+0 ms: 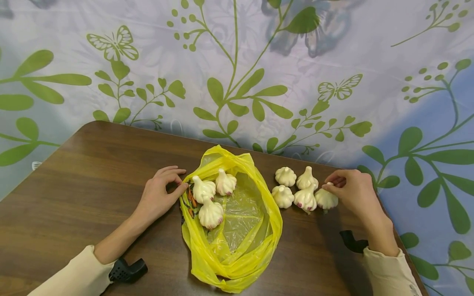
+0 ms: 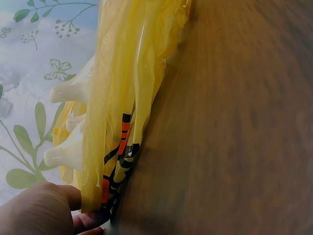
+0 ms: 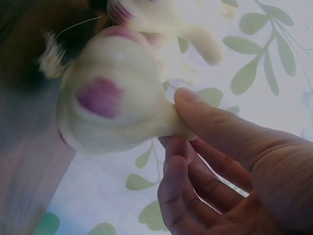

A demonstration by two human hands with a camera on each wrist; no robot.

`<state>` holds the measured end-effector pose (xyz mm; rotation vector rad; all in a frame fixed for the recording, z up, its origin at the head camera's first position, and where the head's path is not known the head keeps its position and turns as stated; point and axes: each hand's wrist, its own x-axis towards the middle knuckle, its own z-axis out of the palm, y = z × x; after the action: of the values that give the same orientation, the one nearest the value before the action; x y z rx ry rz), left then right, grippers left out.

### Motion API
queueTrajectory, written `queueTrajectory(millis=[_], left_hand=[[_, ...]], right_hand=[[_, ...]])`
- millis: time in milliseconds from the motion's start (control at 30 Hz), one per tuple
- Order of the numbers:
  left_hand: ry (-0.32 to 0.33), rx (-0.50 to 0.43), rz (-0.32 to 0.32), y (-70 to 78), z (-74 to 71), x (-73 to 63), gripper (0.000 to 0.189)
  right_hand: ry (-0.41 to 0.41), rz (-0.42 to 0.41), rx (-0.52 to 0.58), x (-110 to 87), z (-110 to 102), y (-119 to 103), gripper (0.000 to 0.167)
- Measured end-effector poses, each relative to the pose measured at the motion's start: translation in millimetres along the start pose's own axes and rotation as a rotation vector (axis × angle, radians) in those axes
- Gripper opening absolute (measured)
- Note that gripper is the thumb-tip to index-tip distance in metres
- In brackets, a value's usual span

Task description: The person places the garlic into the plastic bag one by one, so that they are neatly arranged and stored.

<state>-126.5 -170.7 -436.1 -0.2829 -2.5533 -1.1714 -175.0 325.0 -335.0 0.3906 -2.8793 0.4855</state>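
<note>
The left hand [image 1: 161, 190] pinches the yellow bag [image 1: 273, 216] by its rim at ten o'clock, near three bulbs [image 1: 211, 214] inside. The right hand [image 1: 352, 192] grips a garlic bulb [image 1: 326, 200] by its stem, beside four loose bulbs [image 1: 305, 198] on the table [image 1: 111, 176] at the bag's two o'clock.

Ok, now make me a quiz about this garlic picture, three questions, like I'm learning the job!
1. How many garlic bulbs can you see in the yellow bag?
2. True or false: the right hand pinches a bulb outside the bag by its neck.
3. What does the left hand hold? A) a garlic bulb; B) the bag's edge; C) nothing.

Key: 1. Three. 2. True. 3. B.
</note>
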Motion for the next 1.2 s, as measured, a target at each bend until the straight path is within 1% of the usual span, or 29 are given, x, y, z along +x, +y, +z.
queueTrajectory(millis=[300,500,667,767,1000,1100,1200], left_hand=[[-0.004,0.0,-0.002,1.3,-0.8,-0.1,0.018],[-0.007,-0.004,-0.004,1.6,-1.3,0.6,0.016],[-0.007,-0.005,-0.001,1.6,-1.8,0.0,0.016],[-0.007,-0.003,-0.004,0.9,-2.0,-0.5,0.017],[0.0,-0.006,-0.015,0.0,-1.1,-0.8,0.017],[-0.005,-0.011,-0.016,0.3,0.2,-1.2,0.017],[-0.006,-0.019,-0.026,0.0,0.6,0.1,0.015]], right_hand=[[0.072,0.017,-0.014,-1.8,-9.2,1.6,0.013],[0.156,0.034,-0.018,-2.9,-21.1,-3.2,0.014],[0.204,0.052,-0.03,-6.9,-30.2,-4.0,0.014],[0.221,0.056,-0.032,-8.9,-32.8,-3.3,0.014],[0.231,0.047,-0.024,-9.0,-38.4,-0.7,0.014],[0.249,0.063,-0.021,-14.3,-41.8,0.1,0.015],[0.257,0.068,-0.023,-14.4,-46.5,-1.5,0.016]])
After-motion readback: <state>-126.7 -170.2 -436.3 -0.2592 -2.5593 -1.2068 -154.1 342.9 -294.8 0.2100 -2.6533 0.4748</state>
